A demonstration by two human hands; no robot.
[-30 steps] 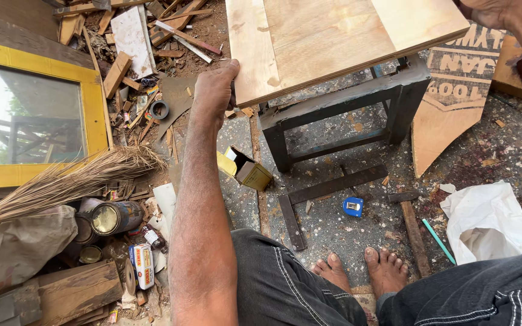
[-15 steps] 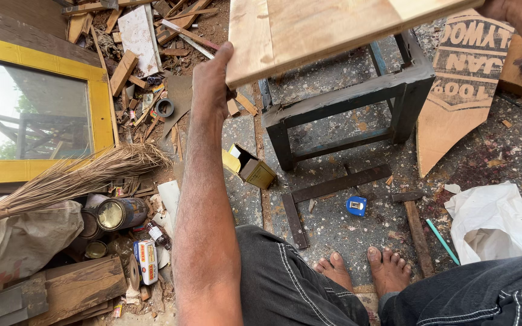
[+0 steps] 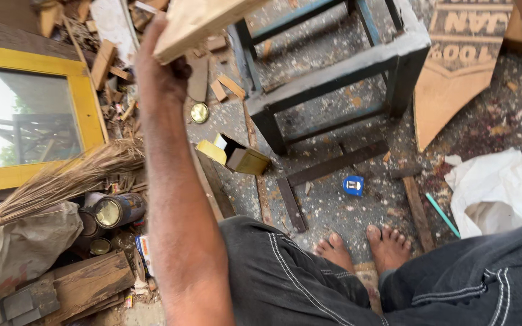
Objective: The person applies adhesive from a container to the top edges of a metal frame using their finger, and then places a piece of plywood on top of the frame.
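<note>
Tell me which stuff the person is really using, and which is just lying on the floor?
In use:
left hand gripping the wooden board
dark stool frame under the board

Just lying about:
broom
yellow-framed mirror
blue tape measure
yellow box
tin cans
white bag
wood scraps

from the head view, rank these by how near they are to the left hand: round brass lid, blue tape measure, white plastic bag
From the left hand gripping the wooden board:
1. Round brass lid, just lower right of it.
2. Blue tape measure, mid-floor by the feet.
3. White plastic bag, far right.
</note>
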